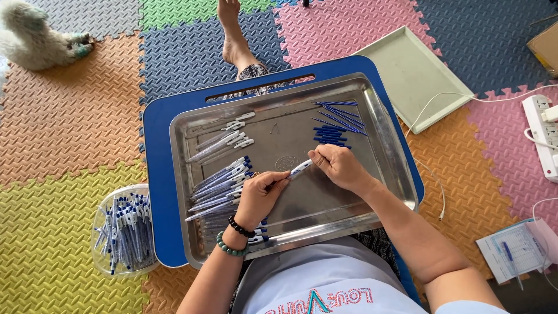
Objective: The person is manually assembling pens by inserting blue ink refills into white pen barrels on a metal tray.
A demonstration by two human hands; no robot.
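Both my hands hold one white and blue pen (300,168) over a steel tray (383,151). My left hand (260,195), with bead bracelets on the wrist, pinches the pen's near end. My right hand (338,167) grips its far end. To the left of my left hand lies a row of assembled pens (221,186), and a few clear pen barrels (224,139) lie above them. A heap of blue refills and small blue parts (337,122) sits just beyond my right hand.
The tray rests on a blue lap board (157,174) over coloured foam floor mats. A clear tub of pens (123,235) stands at the left. A pale tray (412,75), a power strip with cables (543,134), papers (517,247), my foot (232,35) and a white furry animal (35,38) lie around.
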